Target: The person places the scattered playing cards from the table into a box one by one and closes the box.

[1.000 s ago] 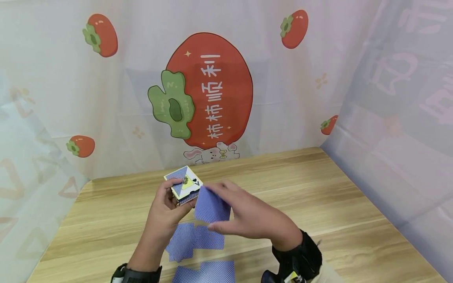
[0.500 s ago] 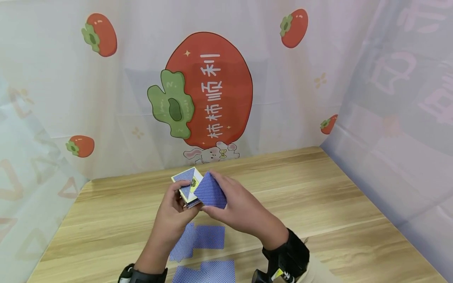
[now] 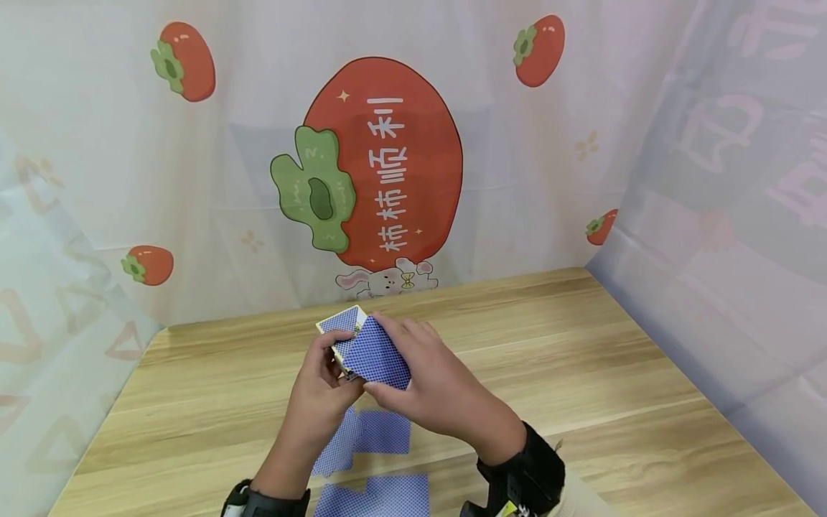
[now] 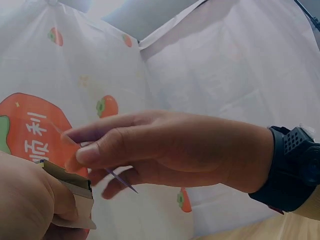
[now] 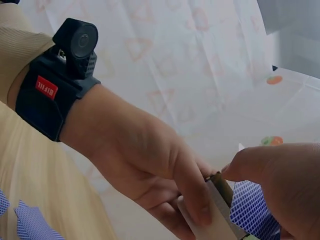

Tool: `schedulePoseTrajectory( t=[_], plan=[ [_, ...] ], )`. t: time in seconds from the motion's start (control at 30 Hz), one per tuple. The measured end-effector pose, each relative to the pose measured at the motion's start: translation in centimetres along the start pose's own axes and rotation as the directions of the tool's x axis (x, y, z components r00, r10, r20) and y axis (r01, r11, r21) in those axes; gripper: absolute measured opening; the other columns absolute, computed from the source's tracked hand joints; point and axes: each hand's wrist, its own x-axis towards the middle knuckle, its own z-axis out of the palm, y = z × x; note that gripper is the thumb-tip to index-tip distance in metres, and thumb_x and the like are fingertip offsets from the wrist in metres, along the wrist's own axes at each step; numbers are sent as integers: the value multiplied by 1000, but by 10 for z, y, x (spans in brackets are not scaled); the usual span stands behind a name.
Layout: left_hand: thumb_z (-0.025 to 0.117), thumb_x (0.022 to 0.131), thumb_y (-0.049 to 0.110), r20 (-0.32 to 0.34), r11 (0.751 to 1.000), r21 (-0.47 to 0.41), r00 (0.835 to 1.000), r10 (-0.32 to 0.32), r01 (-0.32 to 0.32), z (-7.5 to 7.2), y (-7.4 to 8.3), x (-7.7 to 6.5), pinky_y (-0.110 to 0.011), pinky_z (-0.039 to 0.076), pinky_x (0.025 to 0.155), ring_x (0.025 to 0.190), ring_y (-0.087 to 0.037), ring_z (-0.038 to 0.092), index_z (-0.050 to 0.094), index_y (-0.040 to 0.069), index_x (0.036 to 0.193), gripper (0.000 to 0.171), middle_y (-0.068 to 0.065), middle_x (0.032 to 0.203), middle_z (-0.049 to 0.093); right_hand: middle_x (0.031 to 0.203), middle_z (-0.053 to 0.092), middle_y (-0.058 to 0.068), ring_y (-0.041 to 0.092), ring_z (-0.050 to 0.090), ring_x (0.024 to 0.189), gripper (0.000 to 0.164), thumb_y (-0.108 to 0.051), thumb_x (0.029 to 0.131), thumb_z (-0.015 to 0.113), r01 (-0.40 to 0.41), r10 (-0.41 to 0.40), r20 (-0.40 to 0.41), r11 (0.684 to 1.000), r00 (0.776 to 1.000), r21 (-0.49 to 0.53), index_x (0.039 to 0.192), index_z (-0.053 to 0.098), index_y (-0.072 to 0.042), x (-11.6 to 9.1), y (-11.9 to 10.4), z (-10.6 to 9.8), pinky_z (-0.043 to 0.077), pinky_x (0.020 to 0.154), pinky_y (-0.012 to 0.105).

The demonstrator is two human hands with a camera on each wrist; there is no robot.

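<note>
My left hand (image 3: 313,398) grips a blue and white playing-card box (image 3: 339,321), fingers and thumb on either side, above the table. In the right wrist view the box (image 5: 207,225) shows its end uncovered, with a pale flap at the rim. Between thumb and fingers, my right hand (image 3: 446,380) holds a blue-checked playing card (image 3: 380,354), back side up. This card overlaps the near right part of the box in the head view. Edge-on in the left wrist view, the card (image 4: 125,185) looks thin. Whether it touches the box cannot be made out.
Below the hands, several blue-backed cards (image 3: 384,432) lie face down on the wooden table (image 3: 549,345). More cards (image 3: 397,497) lie nearer the front, cut by the frame. A persimmon-printed curtain (image 3: 504,179) stands behind the table.
My right hand has brought the card up and left from beside the box to over it, covering the box's printed ace. My left hand has shifted slightly right with the box.
</note>
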Motion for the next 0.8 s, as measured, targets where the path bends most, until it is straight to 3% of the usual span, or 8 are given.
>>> schedulePoseTrajectory(
  t=[0.17, 0.37, 0.6, 0.8],
  plan=[
    [60, 88, -19, -65, 999, 16, 997, -37, 38, 1, 2, 1, -22, 56, 89, 115, -16, 58, 35, 3, 141, 63, -18, 140, 41, 151, 43, 2, 18, 39, 132, 82, -39, 92, 73, 36, -35, 20, 999, 999, -27, 159, 32, -16, -1, -2, 4, 52, 99, 29],
    [61, 87, -21, -157, 996, -44, 984, -89, 83, -2, 5, 1, -19, 53, 93, 120, -19, 52, 33, 6, 144, 69, -16, 141, 39, 151, 33, 3, 18, 41, 126, 82, -39, 92, 74, 11, -9, 77, 1000, 997, -24, 159, 32, -16, -1, -1, 8, 53, 93, 23],
    [57, 90, -21, -234, 994, -84, 969, -81, 63, -3, 7, 2, -18, 52, 93, 123, -19, 52, 32, 5, 144, 65, -19, 143, 37, 150, 36, 3, 16, 42, 125, 84, -43, 92, 73, 21, -11, 119, 997, 993, -78, 159, 31, -13, -2, -1, 8, 52, 96, 24],
    [58, 89, -22, -206, 994, -104, 977, -60, 39, -2, 7, 2, -19, 53, 92, 124, -21, 51, 33, 5, 143, 66, -19, 142, 36, 150, 40, 5, 17, 45, 127, 83, -47, 92, 71, -22, 34, 108, 993, 994, -114, 158, 34, -12, -1, -2, 8, 53, 97, 27]
  ],
)
